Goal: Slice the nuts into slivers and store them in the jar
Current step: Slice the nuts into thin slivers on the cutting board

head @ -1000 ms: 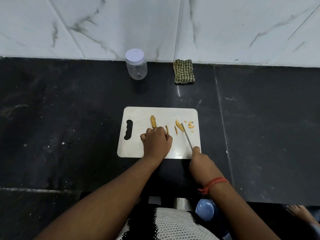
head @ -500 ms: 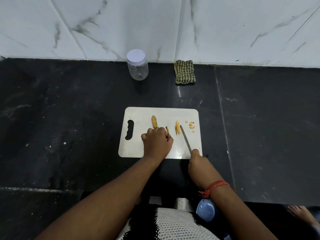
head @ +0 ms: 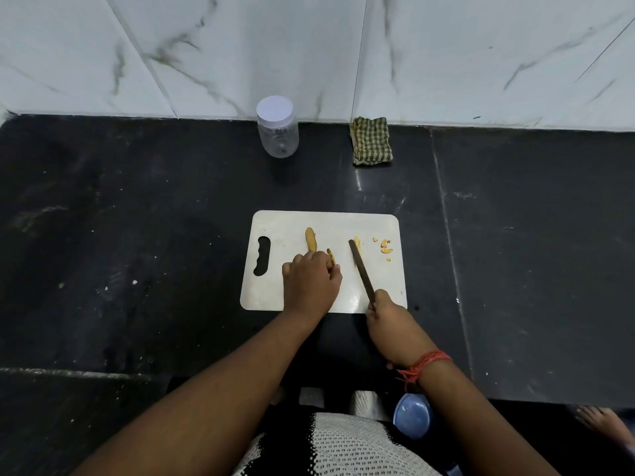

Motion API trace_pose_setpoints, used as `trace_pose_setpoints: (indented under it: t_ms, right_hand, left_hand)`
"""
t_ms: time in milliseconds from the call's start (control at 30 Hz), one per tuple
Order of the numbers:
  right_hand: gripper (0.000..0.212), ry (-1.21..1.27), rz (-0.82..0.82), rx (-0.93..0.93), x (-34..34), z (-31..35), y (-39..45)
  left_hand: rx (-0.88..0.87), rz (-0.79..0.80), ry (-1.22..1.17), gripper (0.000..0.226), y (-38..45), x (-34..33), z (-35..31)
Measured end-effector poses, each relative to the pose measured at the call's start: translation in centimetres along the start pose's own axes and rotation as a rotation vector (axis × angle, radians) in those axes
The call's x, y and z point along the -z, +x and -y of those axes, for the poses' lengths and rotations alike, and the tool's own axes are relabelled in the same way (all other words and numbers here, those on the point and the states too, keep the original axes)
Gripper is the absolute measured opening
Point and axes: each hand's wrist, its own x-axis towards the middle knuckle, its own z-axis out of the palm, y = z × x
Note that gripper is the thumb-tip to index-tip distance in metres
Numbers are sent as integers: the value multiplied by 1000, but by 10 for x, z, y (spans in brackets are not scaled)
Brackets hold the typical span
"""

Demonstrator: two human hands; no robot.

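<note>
On black counter, below marble wall: chopping board.

Nut pieces are lying on a white cutting board, all tan-orange. One long piece is lying lengthwise near the board's middle. A thin sliver is sitting just right of it, touching the left hand, which is curling over it. Another sliver is lying against the knife blade tip. Small crumbs are sitting near the right edge. The jar, clear with a white lid on, is standing upright by the wall, well apart from the board.
</note>
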Motion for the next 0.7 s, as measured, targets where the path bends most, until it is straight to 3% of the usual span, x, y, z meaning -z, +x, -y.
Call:
trace_pose_setpoints:
  t_ms: [433,700]
  right_hand:
    - [11,53,19,-15,-3,12,-3]
    - [8,108,-7,-21,-4,14,-3]
  left_hand:
    - [-171,27,76,12,3,4,21]
    - [-265,50,42,18,7,6,19]
